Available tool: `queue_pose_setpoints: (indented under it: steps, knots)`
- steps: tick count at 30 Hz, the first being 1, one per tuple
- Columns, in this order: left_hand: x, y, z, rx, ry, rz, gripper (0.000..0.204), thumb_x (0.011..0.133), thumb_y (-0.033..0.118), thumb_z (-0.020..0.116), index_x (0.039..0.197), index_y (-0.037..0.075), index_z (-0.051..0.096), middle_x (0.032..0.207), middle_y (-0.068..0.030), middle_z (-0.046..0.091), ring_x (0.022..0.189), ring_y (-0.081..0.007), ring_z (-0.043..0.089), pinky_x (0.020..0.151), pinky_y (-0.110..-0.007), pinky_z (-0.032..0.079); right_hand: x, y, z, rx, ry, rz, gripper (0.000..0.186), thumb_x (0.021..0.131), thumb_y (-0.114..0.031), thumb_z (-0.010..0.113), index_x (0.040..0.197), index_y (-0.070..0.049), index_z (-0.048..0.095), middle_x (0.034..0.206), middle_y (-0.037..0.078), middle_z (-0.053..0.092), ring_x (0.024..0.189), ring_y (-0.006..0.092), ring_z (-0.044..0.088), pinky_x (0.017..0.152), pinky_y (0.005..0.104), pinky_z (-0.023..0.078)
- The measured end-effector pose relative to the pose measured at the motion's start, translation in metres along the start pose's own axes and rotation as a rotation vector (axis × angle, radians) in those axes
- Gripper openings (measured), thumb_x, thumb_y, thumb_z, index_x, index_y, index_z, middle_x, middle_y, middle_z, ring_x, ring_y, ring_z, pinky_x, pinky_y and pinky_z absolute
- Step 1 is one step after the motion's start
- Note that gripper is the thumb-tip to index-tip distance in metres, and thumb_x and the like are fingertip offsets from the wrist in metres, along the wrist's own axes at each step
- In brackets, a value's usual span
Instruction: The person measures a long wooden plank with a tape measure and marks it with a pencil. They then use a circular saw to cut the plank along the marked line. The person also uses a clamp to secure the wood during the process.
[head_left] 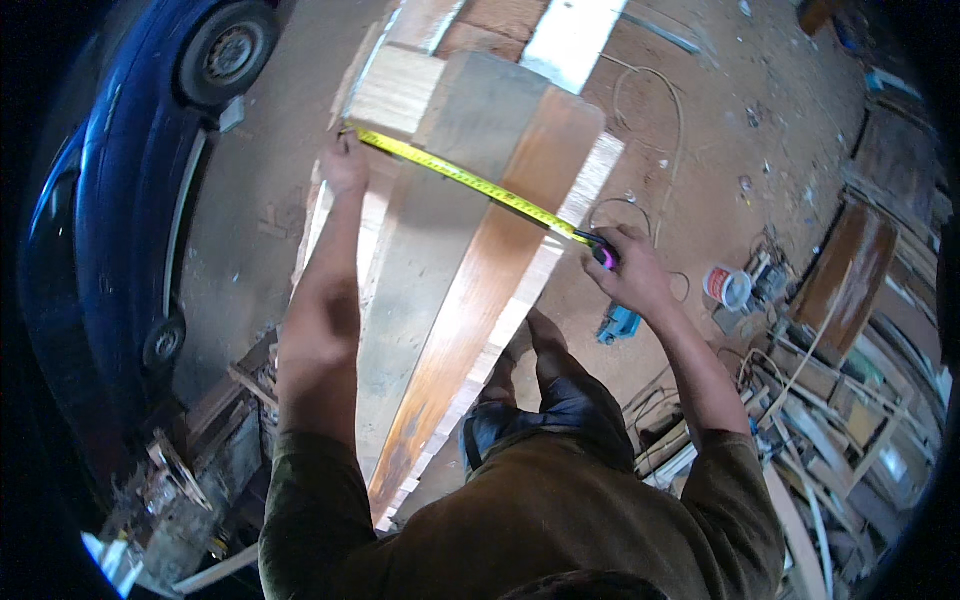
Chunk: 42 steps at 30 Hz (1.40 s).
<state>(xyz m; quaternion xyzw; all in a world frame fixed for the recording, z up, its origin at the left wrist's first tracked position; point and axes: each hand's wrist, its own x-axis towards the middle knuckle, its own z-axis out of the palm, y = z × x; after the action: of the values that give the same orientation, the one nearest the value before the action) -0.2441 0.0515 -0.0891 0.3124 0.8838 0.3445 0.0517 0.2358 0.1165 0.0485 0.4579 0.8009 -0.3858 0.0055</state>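
A yellow tape measure (460,176) is stretched at a slant across a long stack of boards, which has a grey board (400,290), an orange-brown board (480,280) and pale wood at the edges (392,92). My left hand (344,163) grips the tape's end at the stack's upper left edge, fingers closed. Beyond the right edge of the stack, my right hand (632,270) is wrapped round the black and pink case (605,254) of the tape measure. My legs show beside the stack, below my right hand.
A blue car (130,230) stands at left. A teal power tool (619,324), cables, a white bucket (727,287) and metal items lie on the dirt floor (730,140) at right. Scrap wood (850,420) is piled at lower right, with more debris (200,480) at lower left.
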Motion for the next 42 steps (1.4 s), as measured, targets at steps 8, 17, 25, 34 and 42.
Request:
queue_pose_setpoints:
  steps: [8,17,25,34,42]
  knots:
    - [-0.003,0.026,-0.002,-0.239,-0.139,-0.125,0.033,0.102,0.017,0.06,0.126,-0.005,0.062,0.12,-0.0208,0.067,0.114,-0.027,0.065,0.097,-0.035,0.05,0.002,0.016,0.009,-0.031,0.044,-0.054,0.039,0.084,-0.03,0.073,0.112,-0.003,0.07,0.089,0.018,0.062,0.089,0.0381,0.06,0.082,0.0477,0.051]
    - [0.005,-0.011,0.008,-0.315,-0.038,-0.058,0.032,0.102,0.019,0.06,0.125,-0.004,0.063,0.118,-0.0205,0.069,0.114,-0.0269,0.065,0.099,-0.038,0.051,0.003,0.014,0.016,-0.01,0.102,-0.114,0.04,0.082,-0.028,0.074,0.115,-0.006,0.07,0.094,0.019,0.065,0.09,0.0397,0.062,0.083,0.0491,0.051]
    - [-0.009,0.015,-0.005,-0.285,0.0,-0.054,0.051,0.102,0.032,0.06,0.137,-0.005,0.054,0.133,-0.0293,0.059,0.124,-0.0411,0.056,0.107,-0.046,0.044,0.002,0.005,0.009,0.056,0.044,-0.088,0.038,0.085,-0.026,0.074,0.115,-0.005,0.068,0.093,0.02,0.064,0.09,0.04,0.063,0.081,0.0473,0.05]
    - [-0.152,0.083,-0.042,0.162,-0.123,0.287,0.085,0.092,0.05,0.07,0.145,-0.009,0.042,0.141,-0.0326,0.047,0.134,-0.0478,0.041,0.114,-0.055,0.032,0.005,-0.008,-0.007,0.24,0.152,-0.089,0.039,0.089,-0.027,0.073,0.115,0.001,0.063,0.094,0.019,0.063,0.089,0.0364,0.063,0.081,0.0445,0.05]
    - [-0.171,0.095,-0.039,0.244,-0.13,0.322,0.081,0.089,0.049,0.072,0.146,-0.001,0.044,0.144,-0.0265,0.045,0.134,-0.0436,0.041,0.115,-0.056,0.031,0.007,-0.034,0.017,0.389,0.143,0.038,0.044,0.091,-0.03,0.071,0.122,-0.002,0.059,0.101,0.016,0.067,0.093,0.0272,0.067,0.084,0.0401,0.052]
